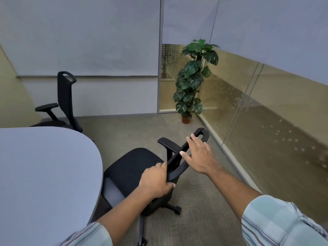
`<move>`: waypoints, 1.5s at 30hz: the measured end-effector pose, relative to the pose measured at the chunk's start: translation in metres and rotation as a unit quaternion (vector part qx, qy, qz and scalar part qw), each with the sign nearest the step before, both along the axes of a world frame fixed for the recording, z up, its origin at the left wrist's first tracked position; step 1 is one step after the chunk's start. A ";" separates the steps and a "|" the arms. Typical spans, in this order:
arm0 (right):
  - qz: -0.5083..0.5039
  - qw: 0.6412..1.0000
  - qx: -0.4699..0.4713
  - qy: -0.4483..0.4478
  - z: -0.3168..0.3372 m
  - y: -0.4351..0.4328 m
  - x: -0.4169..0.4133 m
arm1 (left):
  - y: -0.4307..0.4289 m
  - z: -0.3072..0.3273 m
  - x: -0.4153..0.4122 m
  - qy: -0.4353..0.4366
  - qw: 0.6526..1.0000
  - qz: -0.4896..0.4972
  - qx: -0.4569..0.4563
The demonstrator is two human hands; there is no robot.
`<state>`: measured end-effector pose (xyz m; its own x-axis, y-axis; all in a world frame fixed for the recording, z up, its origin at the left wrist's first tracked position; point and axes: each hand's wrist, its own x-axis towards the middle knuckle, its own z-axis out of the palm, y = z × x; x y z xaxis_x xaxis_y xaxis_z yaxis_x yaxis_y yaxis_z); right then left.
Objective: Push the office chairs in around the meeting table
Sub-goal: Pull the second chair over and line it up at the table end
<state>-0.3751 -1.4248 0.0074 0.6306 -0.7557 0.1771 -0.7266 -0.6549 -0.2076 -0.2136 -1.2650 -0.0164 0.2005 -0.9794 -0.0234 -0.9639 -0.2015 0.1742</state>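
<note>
A black office chair [134, 167] stands just right of the rounded grey meeting table [44, 171], its seat partly under the table's edge. My left hand [156, 180] grips the near edge of the chair's backrest. My right hand [198, 155] is spread flat with fingers apart over the top of the backrest; I cannot tell whether it touches. A second black office chair [65, 102] stands at the table's far side, its back upright, its seat mostly hidden by the tabletop.
A potted plant [192, 80] stands in the far right corner on the carpet. A glass wall [266, 103] runs along the right, close behind the near chair. A white wall panel closes the far side.
</note>
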 end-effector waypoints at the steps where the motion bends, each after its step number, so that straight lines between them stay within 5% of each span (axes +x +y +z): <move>1: 0.000 1.000 0.001 0.008 -0.001 -0.014 0.002 | -0.005 -0.002 -0.002 0.010 1.000 0.001 0.007; 9: 0.149 0.978 0.001 0.148 -0.015 -0.113 -0.005 | -0.024 -0.036 0.000 0.041 0.999 0.027 -0.005; 16: 0.247 0.966 -0.069 0.024 -0.054 -0.152 -0.008 | -0.035 -0.038 -0.008 0.049 0.996 0.074 0.013; 25: 0.534 0.838 -0.042 0.109 -0.047 -0.228 0.010 | -0.046 -0.029 -0.042 0.026 0.981 0.191 -0.007; 45: 0.639 0.758 -0.011 0.128 -0.041 -0.204 0.026 | -0.001 -0.034 -0.118 0.009 0.956 0.293 -0.026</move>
